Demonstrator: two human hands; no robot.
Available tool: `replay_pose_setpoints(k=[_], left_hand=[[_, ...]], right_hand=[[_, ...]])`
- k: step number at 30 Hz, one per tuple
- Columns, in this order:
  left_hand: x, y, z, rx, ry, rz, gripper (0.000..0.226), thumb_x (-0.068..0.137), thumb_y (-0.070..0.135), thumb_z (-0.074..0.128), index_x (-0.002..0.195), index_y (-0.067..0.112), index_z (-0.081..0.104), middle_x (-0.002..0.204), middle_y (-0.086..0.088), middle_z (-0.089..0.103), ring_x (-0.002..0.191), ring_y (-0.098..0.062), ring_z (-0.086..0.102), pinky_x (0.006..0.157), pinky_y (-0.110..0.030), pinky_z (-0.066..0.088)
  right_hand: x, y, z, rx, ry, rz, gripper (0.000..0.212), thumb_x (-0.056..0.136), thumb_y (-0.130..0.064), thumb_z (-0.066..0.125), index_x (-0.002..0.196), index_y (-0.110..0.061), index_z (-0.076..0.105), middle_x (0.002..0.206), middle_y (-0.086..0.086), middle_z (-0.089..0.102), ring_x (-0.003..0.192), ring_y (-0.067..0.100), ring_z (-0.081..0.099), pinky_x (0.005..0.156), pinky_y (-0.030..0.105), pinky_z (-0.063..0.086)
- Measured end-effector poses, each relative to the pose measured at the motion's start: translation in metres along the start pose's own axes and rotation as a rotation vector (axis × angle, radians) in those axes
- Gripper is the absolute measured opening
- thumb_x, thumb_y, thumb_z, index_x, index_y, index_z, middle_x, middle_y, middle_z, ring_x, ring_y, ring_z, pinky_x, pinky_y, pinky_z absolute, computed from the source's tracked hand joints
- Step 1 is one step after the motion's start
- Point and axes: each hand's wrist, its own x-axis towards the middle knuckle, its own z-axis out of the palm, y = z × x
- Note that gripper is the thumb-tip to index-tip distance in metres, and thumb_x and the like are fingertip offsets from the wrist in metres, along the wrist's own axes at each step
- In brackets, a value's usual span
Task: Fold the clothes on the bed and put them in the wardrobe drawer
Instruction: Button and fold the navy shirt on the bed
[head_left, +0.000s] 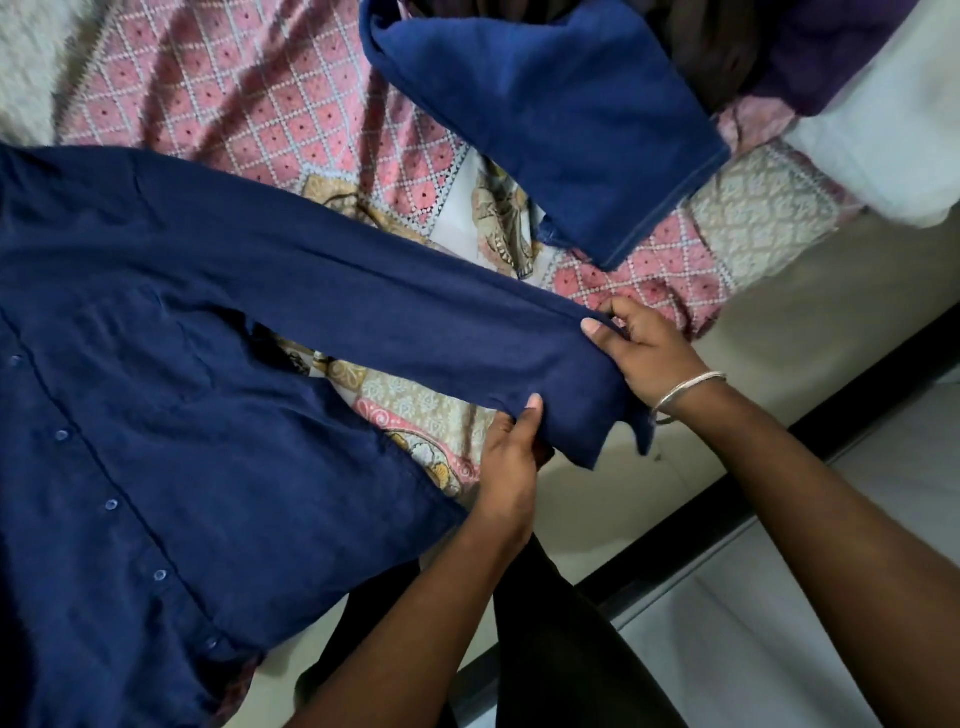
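Observation:
A dark navy button-up shirt (156, 415) lies spread on the bed, front up, with its buttons running down the left side. One long sleeve (389, 312) stretches out to the right. My left hand (511, 462) pinches the sleeve's lower edge near the cuff, thumb on top. My right hand (644, 353), with a silver bangle on the wrist, grips the cuff's upper edge. A second blue garment (545, 119), partly folded, lies farther back on the bed.
The bed wears a pink, diamond-patterned bedsheet (260, 104). Dark and purple clothes (779, 52) are heaped at the top right beside a white cloth (893, 135). The bed's edge (779, 312) runs diagonally at right, with pale floor (779, 623) beyond it.

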Motion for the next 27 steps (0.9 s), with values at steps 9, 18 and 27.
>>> replay_pose_setpoints(k=[9,18,27], left_hand=[[0.023,-0.009,0.026,0.117,0.038,-0.046,0.025,0.088,0.003,0.069,0.112,0.008,0.062,0.107,-0.005,0.074,0.098,-0.020,0.071,0.077,-0.042,0.060],[0.023,-0.029,0.033,0.175,0.085,-0.046,0.014,0.094,0.014,0.066,0.097,0.023,0.056,0.092,0.014,0.071,0.095,-0.018,0.069,0.070,-0.035,0.057],[0.029,-0.033,0.031,0.179,0.105,-0.078,0.011,0.088,0.010,0.072,0.090,0.018,0.064,0.084,0.008,0.074,0.084,-0.017,0.069,0.073,-0.035,0.054]], right_hand=[[0.016,0.022,-0.006,-0.213,0.216,0.009,0.031,0.086,-0.034,0.072,0.070,-0.019,0.051,0.064,-0.003,0.057,0.058,0.014,0.050,0.058,0.024,0.039],[0.011,0.044,-0.029,-0.219,0.325,-0.077,0.016,0.098,-0.007,0.044,0.091,-0.012,0.058,0.072,0.011,0.059,0.065,0.027,0.054,0.060,0.028,0.040],[0.003,0.054,-0.021,-0.529,0.139,-0.341,0.033,0.083,-0.042,0.063,0.099,-0.013,0.067,0.089,0.008,0.064,0.080,0.029,0.061,0.067,0.033,0.049]])
